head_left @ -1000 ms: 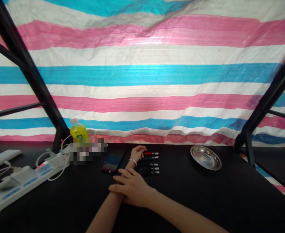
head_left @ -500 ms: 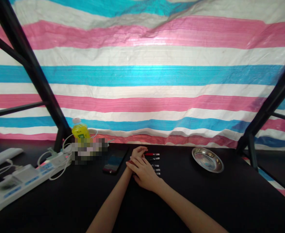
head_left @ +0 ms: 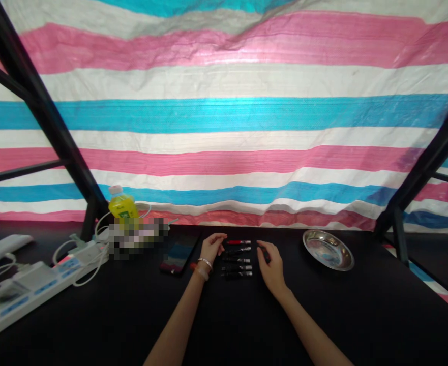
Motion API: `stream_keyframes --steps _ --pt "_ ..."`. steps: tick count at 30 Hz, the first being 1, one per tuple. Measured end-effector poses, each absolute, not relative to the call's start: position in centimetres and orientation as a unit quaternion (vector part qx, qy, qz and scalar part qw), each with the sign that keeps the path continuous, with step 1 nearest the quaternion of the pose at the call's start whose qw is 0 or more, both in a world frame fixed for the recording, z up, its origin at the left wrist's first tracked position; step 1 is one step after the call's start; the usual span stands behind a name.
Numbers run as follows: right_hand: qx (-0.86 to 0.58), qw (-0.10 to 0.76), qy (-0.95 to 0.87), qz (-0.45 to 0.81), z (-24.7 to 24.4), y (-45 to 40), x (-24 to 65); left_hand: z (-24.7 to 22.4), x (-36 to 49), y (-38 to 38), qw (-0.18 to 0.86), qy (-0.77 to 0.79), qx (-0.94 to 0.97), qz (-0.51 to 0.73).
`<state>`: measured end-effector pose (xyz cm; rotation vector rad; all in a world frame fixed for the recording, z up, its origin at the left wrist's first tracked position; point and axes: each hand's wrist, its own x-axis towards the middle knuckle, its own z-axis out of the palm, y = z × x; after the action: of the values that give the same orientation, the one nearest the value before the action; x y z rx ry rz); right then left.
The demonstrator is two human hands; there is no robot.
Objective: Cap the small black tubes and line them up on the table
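On the black table, a red pen-like item (head_left: pixel 238 242) lies above a column of several black ones (head_left: pixel 237 268) with silvery ends. My left hand (head_left: pixel 211 249), with bracelets at the wrist, rests just left of them, its fingers loosely curved and apart, holding nothing. To the right of the column is my right hand (head_left: pixel 271 264), thumb and fingers apart in a loose curve with nothing between them. The two hands do not touch each other. A small orange-red thing (head_left: pixel 193 266) shows beside my left wrist, partly hidden.
A dark phone (head_left: pixel 178 254) lies left of my left hand. A shiny metal dish (head_left: pixel 328 250) sits at the right. Farther left are a yellow bottle (head_left: pixel 123 208), a blurred patch, and a white power strip (head_left: pixel 33 291) with cables. Striped sheeting (head_left: pixel 224 117) hangs behind.
My right hand has come off my left hand and moved right, past the pen-like items. The black ones and the bracelets, earlier partly covered, now show. The view has shifted slightly.
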<state>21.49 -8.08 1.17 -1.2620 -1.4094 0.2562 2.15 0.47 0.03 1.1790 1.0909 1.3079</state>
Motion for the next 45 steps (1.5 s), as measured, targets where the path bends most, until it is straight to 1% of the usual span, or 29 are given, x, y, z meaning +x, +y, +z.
stream_keyframes --steps 2,6,12,18,23,35,45 --pt "-0.587 0.607 -0.515 0.15 0.4 -7.3 22.3 -0.2 2.0 0.4 0.499 0.463 0.484 0.55" --pt "-0.599 0.632 -0.438 0.222 -0.6 -6.5 23.1 -0.4 1.9 0.5 0.482 0.478 0.473 0.561" --pt "-0.58 0.618 -0.468 0.25 -0.6 -6.8 22.9 0.0 2.0 0.4 0.472 0.482 0.478 0.562" --pt "-0.575 0.616 -0.482 0.24 -0.4 -6.7 22.7 0.4 2.3 -0.2 0.473 0.484 0.527 0.514" --pt "-0.578 0.606 -0.482 0.259 0.0 -6.9 22.7 0.7 1.8 -1.0 0.467 0.483 0.554 0.492" --pt "-0.575 0.597 -0.499 0.254 0.6 -7.0 22.6 0.7 1.2 -2.0 0.421 0.505 0.572 0.49" --pt "-0.573 0.598 -0.493 0.267 0.5 -7.1 22.6 0.9 1.7 -2.1 0.373 0.526 0.608 0.464"
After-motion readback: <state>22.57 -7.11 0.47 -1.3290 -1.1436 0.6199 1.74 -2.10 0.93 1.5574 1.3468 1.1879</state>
